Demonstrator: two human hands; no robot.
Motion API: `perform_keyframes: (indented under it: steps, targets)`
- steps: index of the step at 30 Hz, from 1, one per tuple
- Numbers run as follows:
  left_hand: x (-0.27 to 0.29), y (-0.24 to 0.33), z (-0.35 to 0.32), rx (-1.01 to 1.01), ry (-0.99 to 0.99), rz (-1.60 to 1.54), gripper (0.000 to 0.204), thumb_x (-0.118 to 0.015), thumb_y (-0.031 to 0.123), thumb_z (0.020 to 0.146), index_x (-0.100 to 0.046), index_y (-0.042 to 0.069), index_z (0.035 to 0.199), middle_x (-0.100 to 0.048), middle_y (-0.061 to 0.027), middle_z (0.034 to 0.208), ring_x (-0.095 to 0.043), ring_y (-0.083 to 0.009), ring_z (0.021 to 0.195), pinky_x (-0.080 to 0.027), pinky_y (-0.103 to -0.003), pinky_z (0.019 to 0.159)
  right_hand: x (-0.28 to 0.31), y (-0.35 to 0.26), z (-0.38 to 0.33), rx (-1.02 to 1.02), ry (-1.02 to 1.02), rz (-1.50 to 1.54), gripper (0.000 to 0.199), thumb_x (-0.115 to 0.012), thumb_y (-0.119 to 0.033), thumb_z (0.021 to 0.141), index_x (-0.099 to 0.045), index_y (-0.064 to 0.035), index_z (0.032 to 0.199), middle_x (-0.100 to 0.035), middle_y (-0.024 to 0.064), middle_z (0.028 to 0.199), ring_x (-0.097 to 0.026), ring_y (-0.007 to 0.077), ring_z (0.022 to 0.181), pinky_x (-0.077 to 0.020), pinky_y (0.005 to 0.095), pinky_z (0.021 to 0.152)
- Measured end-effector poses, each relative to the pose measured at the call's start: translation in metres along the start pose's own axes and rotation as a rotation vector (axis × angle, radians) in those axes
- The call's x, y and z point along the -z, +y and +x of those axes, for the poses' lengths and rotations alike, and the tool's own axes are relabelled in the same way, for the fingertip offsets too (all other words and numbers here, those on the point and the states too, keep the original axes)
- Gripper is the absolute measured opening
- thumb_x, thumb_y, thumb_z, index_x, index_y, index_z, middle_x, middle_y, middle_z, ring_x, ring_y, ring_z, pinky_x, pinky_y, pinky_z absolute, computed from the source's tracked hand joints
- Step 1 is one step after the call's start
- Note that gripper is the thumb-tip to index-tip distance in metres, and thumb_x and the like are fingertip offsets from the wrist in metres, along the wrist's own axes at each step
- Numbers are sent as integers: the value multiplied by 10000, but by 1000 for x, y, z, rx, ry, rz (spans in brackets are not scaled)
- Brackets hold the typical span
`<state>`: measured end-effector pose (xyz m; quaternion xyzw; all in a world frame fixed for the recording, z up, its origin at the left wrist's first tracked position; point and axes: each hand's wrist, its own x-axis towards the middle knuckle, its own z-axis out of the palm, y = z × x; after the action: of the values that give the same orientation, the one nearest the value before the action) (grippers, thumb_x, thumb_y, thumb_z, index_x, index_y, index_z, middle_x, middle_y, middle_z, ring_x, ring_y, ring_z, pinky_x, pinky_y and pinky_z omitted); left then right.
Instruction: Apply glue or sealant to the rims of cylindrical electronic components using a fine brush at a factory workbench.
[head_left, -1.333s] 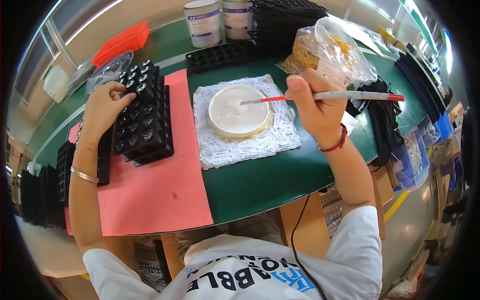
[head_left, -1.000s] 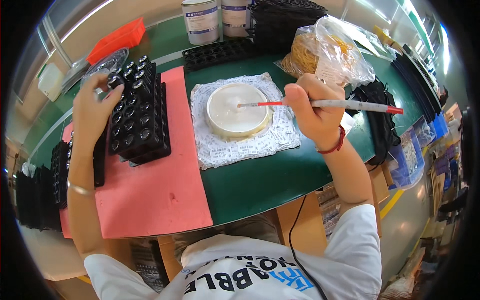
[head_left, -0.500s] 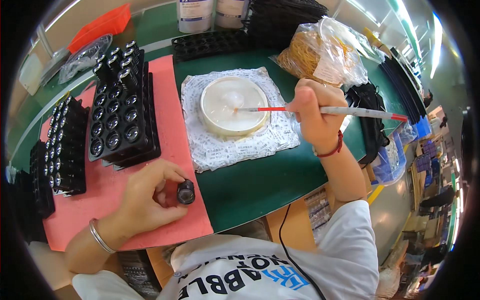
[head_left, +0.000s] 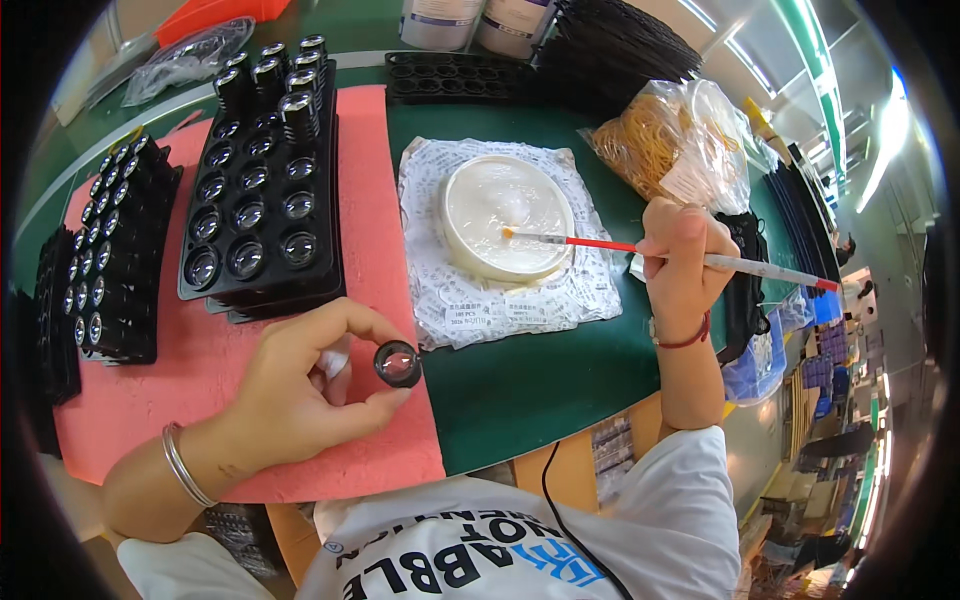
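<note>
My left hand (head_left: 290, 390) pinches a small black cylinder with a clear lens (head_left: 398, 364) between thumb and forefinger, its lens end facing up. Something white, like a finger cot, covers one of its fingertips. In my right hand (head_left: 685, 255) is a thin paintbrush (head_left: 610, 244) with a red and pale handle. Its orange-tinged bristles are at the clear, glossy paste in a round white dish (head_left: 470, 266). Under the dish lies a printed white paper pad (head_left: 440, 315). Nearest my left hand, a black tray (head_left: 240, 295) holds several similar lens cylinders.
A second group of lens cylinders (head_left: 120, 240) stands farther left on the pink mat (head_left: 390, 440). At the back are white tubs (head_left: 440, 22), an empty-celled black tray (head_left: 455, 75) and black mesh sleeves (head_left: 615, 45). A bag of yellow rubber bands (head_left: 650, 140) lies back right.
My left hand has tilted the cylinder, so its lens now faces up more fully. The brush tip stays at the paste, having shifted slightly within the dish. The whole view has shifted.
</note>
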<state>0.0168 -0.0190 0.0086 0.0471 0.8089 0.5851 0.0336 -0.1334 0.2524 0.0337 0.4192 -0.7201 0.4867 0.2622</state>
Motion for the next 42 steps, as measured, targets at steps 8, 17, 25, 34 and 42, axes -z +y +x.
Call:
perform_keyframes:
  steps: [8, 17, 25, 34, 42]
  targets:
    - [-2, -3, 0, 41, 24, -181, 262, -699, 81, 720, -585, 48, 953, -597, 44, 802, -383, 32, 495, -265, -144, 416, -4, 8, 2, -217, 200, 320, 459, -464, -248, 943, -506, -17, 549, -490, 43, 512, -365, 58, 392, -252, 205, 365]
    - [-3, -2, 1, 36, 72, -285, 280, -670, 40, 757, -583, 16, 1022, -607, 32, 827, -389, 35, 533, -282, -143, 429, -5, 6, 6, -266, 194, 361, 455, -455, -251, 947, -473, -44, 542, -457, 37, 494, -339, 66, 394, -234, 215, 377]
    - [3, 1, 3, 107, 82, -309, 290, -696, 83, 766, -601, -8, 1025, -630, -17, 870, -416, 25, 552, -337, -149, 433, -1, -10, 6, -305, 5, 801, 289, -408, -305, 953, -409, -87, 763, -422, 20, 466, -371, 88, 366, -292, 229, 421]
    - [4, -3, 2, 76, 74, -350, 299, -722, 135, 755, -614, -20, 987, -631, -19, 879, -439, 26, 615, -363, -145, 509, -9, -15, 2, -228, -220, 812, 270, -514, -280, 914, -448, -68, 762, -520, 66, 554, -495, 118, 431, -380, 226, 439]
    - [3, -7, 4, 56, 63, -376, 277, -723, 122, 752, -612, -18, 964, -626, -4, 863, -424, 32, 602, -342, -137, 496, -10, -14, 1, -209, -215, 787, 257, -542, -248, 900, -460, -48, 762, -528, 73, 572, -507, 129, 444, -404, 238, 447]
